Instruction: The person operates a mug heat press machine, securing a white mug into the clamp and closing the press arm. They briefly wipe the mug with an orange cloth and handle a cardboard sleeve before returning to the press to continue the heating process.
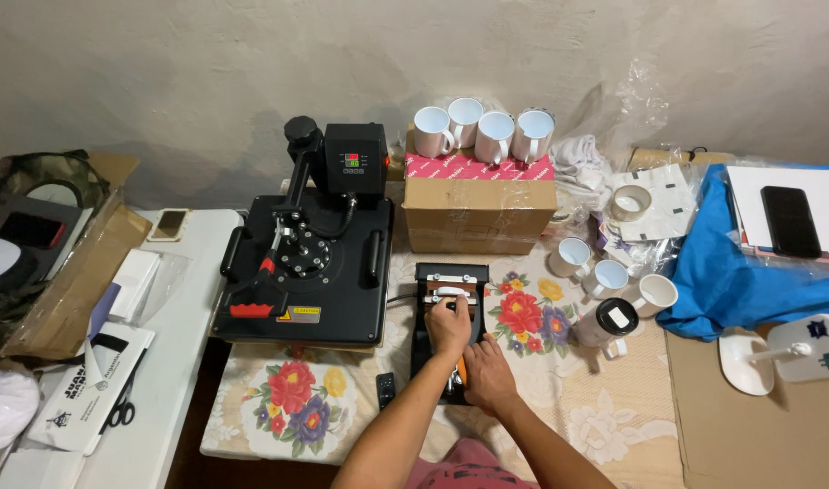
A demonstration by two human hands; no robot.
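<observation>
Floral tablecloth (pixel 559 398): both hands on black mug press (pixel 446 312), near cardboard box (pixel 478 213).

Both bare forearms are stretched forward; the left hand (pixel 448 328) is curled shut, the right hand (pixel 488 374) likewise.

A brown cardboard box (pixel 479 210) sealed with clear tape stands behind my fingers on the worktop, a flat pink-and-white package (pixel 480 167) lying on its lid. On the black heat press (pixel 306 272) to its left, a small control screen (pixel 351 160) glows red and green, and a yellow-and-black warning label (pixel 298 314) sits on the near edge. Far right, a dark phone screen (pixel 790 221) lies on white paper. At left, a white printed bag (pixel 93 385) lies flat.
</observation>
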